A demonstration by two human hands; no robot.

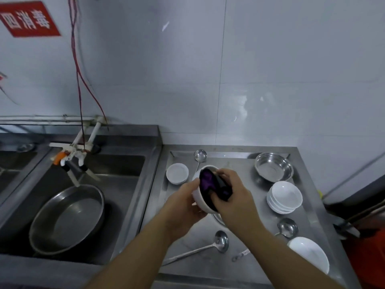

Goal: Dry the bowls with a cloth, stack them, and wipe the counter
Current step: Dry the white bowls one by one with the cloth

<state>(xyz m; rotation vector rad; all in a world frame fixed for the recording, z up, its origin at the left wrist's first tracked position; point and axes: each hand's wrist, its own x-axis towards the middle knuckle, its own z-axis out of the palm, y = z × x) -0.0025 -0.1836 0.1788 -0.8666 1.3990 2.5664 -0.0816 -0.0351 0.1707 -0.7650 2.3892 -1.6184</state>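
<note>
My left hand (183, 202) holds a white bowl (201, 202) tilted on its side above the steel counter (210, 253). Inside that bowl sits a dark purple cloth (208, 181), gripped and pressed in by my right hand (233, 195). A stack of white bowls (284, 197) stands at the right of the counter. A single small white bowl (177, 173) sits at the back left. Another white bowl (310, 253) lies at the front right.
A steel bowl (274, 166) stands at the back right. Three steel ladles (220, 241) (288, 227) (200, 156) lie on the counter. Left of the counter is a sink (116, 184) with a large steel basin (66, 217) under a tap (73, 157).
</note>
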